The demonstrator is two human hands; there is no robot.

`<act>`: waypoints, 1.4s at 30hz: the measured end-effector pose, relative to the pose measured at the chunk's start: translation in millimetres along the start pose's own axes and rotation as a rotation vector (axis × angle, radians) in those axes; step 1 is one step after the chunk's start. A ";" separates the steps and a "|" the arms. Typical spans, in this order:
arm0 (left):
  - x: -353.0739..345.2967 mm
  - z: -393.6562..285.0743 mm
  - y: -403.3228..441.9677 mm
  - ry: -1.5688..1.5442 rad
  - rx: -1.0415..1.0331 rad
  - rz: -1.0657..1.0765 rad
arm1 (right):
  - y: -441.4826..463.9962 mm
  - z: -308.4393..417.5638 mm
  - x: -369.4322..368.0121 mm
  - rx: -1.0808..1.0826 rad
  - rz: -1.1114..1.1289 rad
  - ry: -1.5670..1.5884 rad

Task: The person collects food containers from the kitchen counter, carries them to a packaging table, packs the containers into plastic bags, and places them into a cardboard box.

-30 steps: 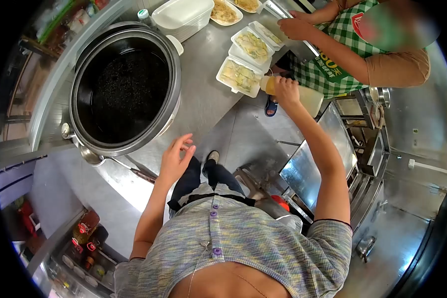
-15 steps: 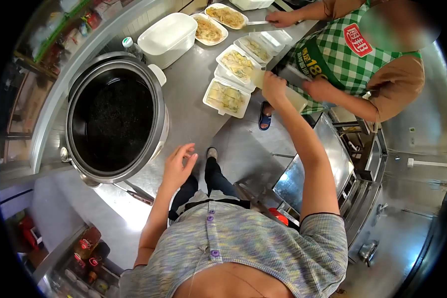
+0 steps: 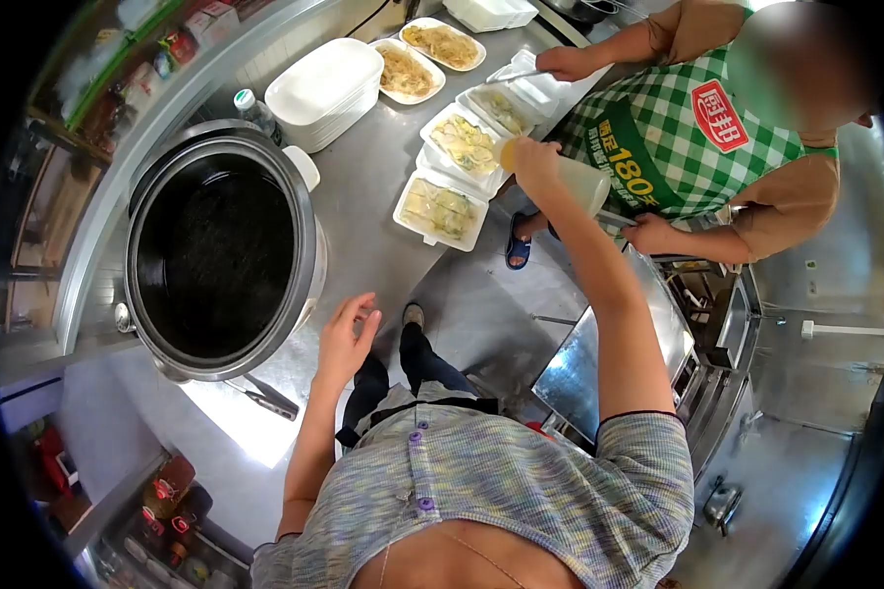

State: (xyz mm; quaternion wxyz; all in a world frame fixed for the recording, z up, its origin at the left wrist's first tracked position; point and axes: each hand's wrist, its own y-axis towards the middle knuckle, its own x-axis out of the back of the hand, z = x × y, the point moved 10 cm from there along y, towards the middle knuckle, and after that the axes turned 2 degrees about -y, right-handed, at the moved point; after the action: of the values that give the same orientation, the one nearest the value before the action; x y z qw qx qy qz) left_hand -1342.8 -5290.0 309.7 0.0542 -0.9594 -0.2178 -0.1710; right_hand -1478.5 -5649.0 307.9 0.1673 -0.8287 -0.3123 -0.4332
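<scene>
My right hand [image 3: 536,167] is wrapped round a squeeze bottle [image 3: 585,187] of pale liquid, its yellowish cap tilted toward the foam boxes. Below the cap, an open white foam box [image 3: 465,144] holds pale and green food. Nearer to me sits another open box [image 3: 440,209] with similar food, and a third [image 3: 502,108] lies farther back. My left hand [image 3: 348,339] hangs empty with its fingers apart, in front of the counter edge and right of a large dark pot [image 3: 216,255].
A co-worker in a green checked apron [image 3: 648,147] stands at the right, holding utensils. Behind the boxes are noodle trays [image 3: 406,72] and stacked white containers [image 3: 326,88]. A capped bottle [image 3: 255,113] stands by the pot. Tongs [image 3: 270,398] stick out below it.
The bottle in my right hand has moved from the nearest box toward the middle one. My left hand stays open. The co-worker's hands have moved apart, and the view has shifted.
</scene>
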 end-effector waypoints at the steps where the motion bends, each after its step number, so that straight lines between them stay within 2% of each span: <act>1: -0.2 -0.1 2.3 0.007 0.004 0.006 | -2.2 -2.3 -5.5 0.005 0.003 0.098; 3: -0.2 -3.2 6.8 0.018 -0.014 0.014 | -14.1 -11.7 -12.3 0.015 0.009 0.295; 6: -0.5 -7.4 16.2 0.020 -0.037 0.008 | -18.7 -44.1 -34.6 -0.156 0.218 0.509; 10: -10.7 -3.7 31.6 0.043 -0.028 0.014 | -3.2 -77.6 -63.4 -0.205 0.199 0.543; 14: -24.6 -6.3 43.6 0.064 -0.051 0.023 | 22.5 -94.8 -73.4 -0.195 0.154 0.478; 17: -35.9 -2.9 64.1 0.091 -0.042 0.035 | 73.0 -71.9 -111.7 -0.033 0.208 0.222; 18: -38.1 -2.4 62.7 0.097 -0.035 0.032 | 77.8 -61.0 -105.9 -0.022 0.092 0.062; 21: -42.9 -1.2 67.1 0.110 -0.016 0.006 | 102.1 -53.5 -112.1 -0.051 0.247 -0.025; 22: -43.0 -3.2 62.3 0.111 -0.008 -0.001 | 102.6 -57.5 -101.6 -0.048 0.194 0.008; 25: -44.4 -1.4 60.9 0.096 0.024 -0.016 | 108.5 -36.2 -110.5 0.123 0.250 -0.182; 26: -46.4 -0.4 59.8 0.106 0.034 -0.013 | 108.4 -38.0 -103.7 0.096 0.176 -0.085; 29: -48.8 -1.8 58.5 0.123 0.035 -0.014 | 93.2 -47.9 -89.4 0.045 0.270 -0.061; 34: -43.7 -7.2 55.2 0.115 0.010 -0.056 | 57.4 -70.0 -115.1 -0.275 0.181 0.478; 38: -32.6 -10.2 37.4 0.097 0.010 -0.061 | 1.1 -71.2 -91.5 -0.577 0.093 1.013; 42: -15.1 -0.3 4.8 0.076 -0.008 -0.012 | -25.9 -17.1 -3.0 -0.392 -0.264 1.588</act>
State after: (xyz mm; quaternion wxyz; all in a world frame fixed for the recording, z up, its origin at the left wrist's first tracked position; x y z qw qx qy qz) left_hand -1353.7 -5300.4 304.5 0.0578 -0.9511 -0.2204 -0.2087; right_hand -1507.4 -5640.0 315.4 0.1382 -0.2469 -0.1149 -0.9522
